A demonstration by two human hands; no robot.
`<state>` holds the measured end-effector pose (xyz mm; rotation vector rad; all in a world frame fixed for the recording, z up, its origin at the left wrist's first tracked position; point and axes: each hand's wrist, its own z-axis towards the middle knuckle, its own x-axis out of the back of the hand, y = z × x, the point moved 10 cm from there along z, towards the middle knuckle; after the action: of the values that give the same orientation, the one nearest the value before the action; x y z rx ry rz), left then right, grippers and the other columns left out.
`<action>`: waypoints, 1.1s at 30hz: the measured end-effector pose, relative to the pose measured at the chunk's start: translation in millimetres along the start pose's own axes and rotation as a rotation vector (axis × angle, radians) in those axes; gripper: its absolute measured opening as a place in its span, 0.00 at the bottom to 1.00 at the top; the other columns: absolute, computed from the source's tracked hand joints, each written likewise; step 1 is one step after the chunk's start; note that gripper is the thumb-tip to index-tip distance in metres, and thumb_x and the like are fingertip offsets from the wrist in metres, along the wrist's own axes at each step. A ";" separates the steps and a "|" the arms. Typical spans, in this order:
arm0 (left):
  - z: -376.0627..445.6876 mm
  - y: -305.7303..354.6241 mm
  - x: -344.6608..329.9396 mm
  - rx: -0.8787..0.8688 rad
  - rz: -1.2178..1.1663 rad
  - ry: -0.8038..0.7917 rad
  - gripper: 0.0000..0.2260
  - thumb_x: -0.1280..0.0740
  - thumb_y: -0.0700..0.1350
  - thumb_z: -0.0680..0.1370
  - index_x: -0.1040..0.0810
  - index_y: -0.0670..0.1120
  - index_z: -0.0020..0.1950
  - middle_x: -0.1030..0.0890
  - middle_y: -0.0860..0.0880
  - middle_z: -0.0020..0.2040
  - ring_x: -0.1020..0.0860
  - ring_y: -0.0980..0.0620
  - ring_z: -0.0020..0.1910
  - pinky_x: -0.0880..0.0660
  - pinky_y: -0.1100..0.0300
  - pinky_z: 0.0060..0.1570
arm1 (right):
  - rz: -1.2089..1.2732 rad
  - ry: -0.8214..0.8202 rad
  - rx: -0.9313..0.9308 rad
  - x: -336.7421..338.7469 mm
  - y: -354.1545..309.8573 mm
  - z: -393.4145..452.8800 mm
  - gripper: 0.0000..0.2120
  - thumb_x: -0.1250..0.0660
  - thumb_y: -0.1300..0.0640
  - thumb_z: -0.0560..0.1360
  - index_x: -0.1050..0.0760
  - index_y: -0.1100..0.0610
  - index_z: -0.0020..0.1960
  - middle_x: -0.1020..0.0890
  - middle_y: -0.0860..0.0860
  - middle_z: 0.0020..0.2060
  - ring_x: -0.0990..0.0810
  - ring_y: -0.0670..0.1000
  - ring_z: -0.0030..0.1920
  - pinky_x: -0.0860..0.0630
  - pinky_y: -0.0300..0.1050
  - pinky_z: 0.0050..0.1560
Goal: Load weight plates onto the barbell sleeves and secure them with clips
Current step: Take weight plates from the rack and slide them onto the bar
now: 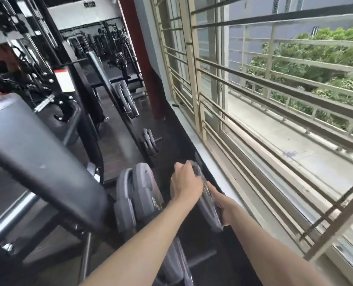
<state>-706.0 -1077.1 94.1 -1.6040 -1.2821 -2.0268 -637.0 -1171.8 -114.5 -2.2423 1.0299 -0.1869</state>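
dark grey round metal weight plate (207, 200) held on edge above the black floor strip (181, 145) beside the white window sill (219, 172); left hand (187, 181) wrapped over its top rim, right hand (223, 209) clamped on the lower edge. likely risks: slipping onto feet, or knocking the grey rubber-coated plates (134, 195) just left.

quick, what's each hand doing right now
Left hand: closed on the upper rim of the weight plate.
Right hand: gripping the same plate's lower edge, on the window side.
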 end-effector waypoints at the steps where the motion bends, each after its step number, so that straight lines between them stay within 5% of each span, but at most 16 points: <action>1: 1.8 3.7 -2.9 -0.012 0.001 -0.004 0.09 0.35 0.44 0.81 0.25 0.46 0.61 0.27 0.45 0.63 0.23 0.41 0.61 0.30 0.54 0.51 | 0.049 0.031 0.048 8.5 -5.0 1.9 0.40 0.32 0.25 0.66 0.19 0.62 0.54 0.14 0.57 0.47 0.15 0.56 0.47 0.21 0.49 0.45; 4: -0.5 16.0 -2.0 -0.028 -0.037 -0.038 0.23 0.36 0.42 0.81 0.34 0.47 0.76 0.30 0.46 0.69 0.26 0.42 0.66 0.29 0.53 0.58 | 0.153 0.129 0.202 41.6 -19.9 18.1 0.47 0.27 0.21 0.54 0.17 0.57 0.57 0.12 0.59 0.49 0.13 0.61 0.51 0.20 0.60 0.60; 6: -7.3 33.1 11.5 -0.067 -0.065 -0.033 0.22 0.36 0.40 0.80 0.32 0.47 0.74 0.31 0.47 0.68 0.24 0.41 0.64 0.31 0.55 0.52 | 0.187 0.125 0.261 52.7 -31.2 27.7 0.52 0.27 0.19 0.49 0.18 0.55 0.59 0.13 0.60 0.52 0.14 0.64 0.52 0.22 0.66 0.61; 14: -59.3 53.1 140.2 -0.172 -0.068 0.134 0.28 0.37 0.41 0.79 0.38 0.52 0.79 0.33 0.49 0.72 0.28 0.45 0.68 0.32 0.56 0.55 | 0.307 -0.117 0.493 -39.3 -96.6 -112.9 0.41 0.34 0.26 0.70 0.22 0.58 0.66 0.16 0.61 0.59 0.18 0.62 0.60 0.25 0.62 0.66; 17: -101.6 20.3 195.0 -0.136 -0.118 0.223 0.30 0.37 0.41 0.78 0.38 0.51 0.80 0.32 0.47 0.75 0.31 0.44 0.72 0.32 0.52 0.66 | 0.318 -0.141 0.581 -74.5 -94.7 -164.6 0.37 0.30 0.30 0.70 0.21 0.58 0.66 0.16 0.61 0.59 0.17 0.63 0.59 0.24 0.63 0.64; 20: -158.2 -29.6 247.2 -0.091 -0.181 0.281 0.28 0.35 0.43 0.79 0.36 0.50 0.79 0.29 0.48 0.75 0.30 0.45 0.73 0.33 0.51 0.71 | 0.327 -0.239 0.600 -122.9 -71.3 -208.4 0.40 0.25 0.29 0.63 0.18 0.57 0.64 0.18 0.62 0.63 0.18 0.65 0.61 0.24 0.69 0.61; 23: -233.7 -78.4 296.9 -0.131 -0.240 0.287 0.25 0.32 0.45 0.80 0.32 0.48 0.78 0.24 0.50 0.71 0.26 0.50 0.69 0.32 0.52 0.71 | 0.323 -0.341 0.642 -173.7 -37.5 -263.8 0.35 0.25 0.33 0.66 0.18 0.56 0.63 0.15 0.58 0.57 0.14 0.59 0.55 0.18 0.57 0.54; 28: -405.8 -165.1 368.0 -0.132 -0.342 0.381 0.13 0.33 0.42 0.82 0.24 0.62 0.57 0.19 0.65 0.50 0.20 0.66 0.49 0.26 0.70 0.50 | 0.246 -0.494 0.663 -273.5 50.4 -362.8 0.31 0.27 0.38 0.72 0.20 0.60 0.65 0.15 0.60 0.58 0.15 0.61 0.56 0.16 0.57 0.49; 30: -468.4 -210.7 381.9 -0.086 -0.403 0.405 0.14 0.34 0.43 0.82 0.24 0.63 0.59 0.18 0.66 0.52 0.20 0.69 0.49 0.26 0.72 0.49 | 0.187 -0.497 0.632 -314.0 97.3 -396.5 0.30 0.27 0.39 0.72 0.19 0.60 0.64 0.14 0.61 0.55 0.14 0.62 0.53 0.16 0.57 0.44; 33: -536.0 -275.8 394.0 0.025 -0.537 0.447 0.16 0.34 0.42 0.82 0.24 0.65 0.58 0.17 0.71 0.48 0.21 0.72 0.48 0.28 0.76 0.46 | 0.147 -0.515 0.593 -362.6 156.9 -427.4 0.27 0.26 0.42 0.73 0.19 0.60 0.62 0.14 0.61 0.53 0.14 0.62 0.52 0.17 0.62 0.51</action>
<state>-1382.1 -1200.9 308.9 -0.7595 -1.6533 -2.4623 -1144.3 -1201.0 169.2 -1.5525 0.7289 0.1333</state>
